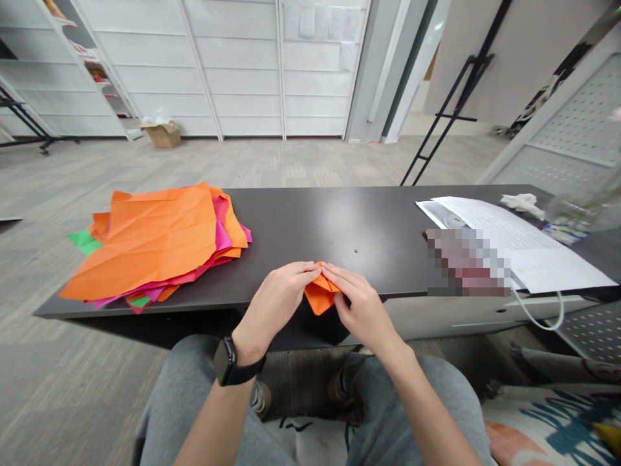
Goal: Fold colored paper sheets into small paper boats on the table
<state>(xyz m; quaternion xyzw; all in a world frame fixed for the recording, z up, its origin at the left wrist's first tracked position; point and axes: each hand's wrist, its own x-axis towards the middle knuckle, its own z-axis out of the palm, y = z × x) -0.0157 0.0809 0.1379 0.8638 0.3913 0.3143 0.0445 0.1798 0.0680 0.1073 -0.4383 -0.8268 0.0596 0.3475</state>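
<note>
A small folded piece of orange paper (319, 296) sits at the near edge of the dark table (310, 223), partly hanging over it. My left hand (276, 299) pinches its left side, fingers closed on the paper; a black watch is on that wrist. My right hand (358, 304) presses and grips its right side, fingertips meeting the left hand's at the paper's top. Both hands cover much of the piece.
A stack of large creased sheets, orange on top (155, 239) with pink and green beneath, lies at the table's left end. White printed papers (524, 249) and a cable lie at the right. A cardboard box (162, 134) stands on the floor by the far wall.
</note>
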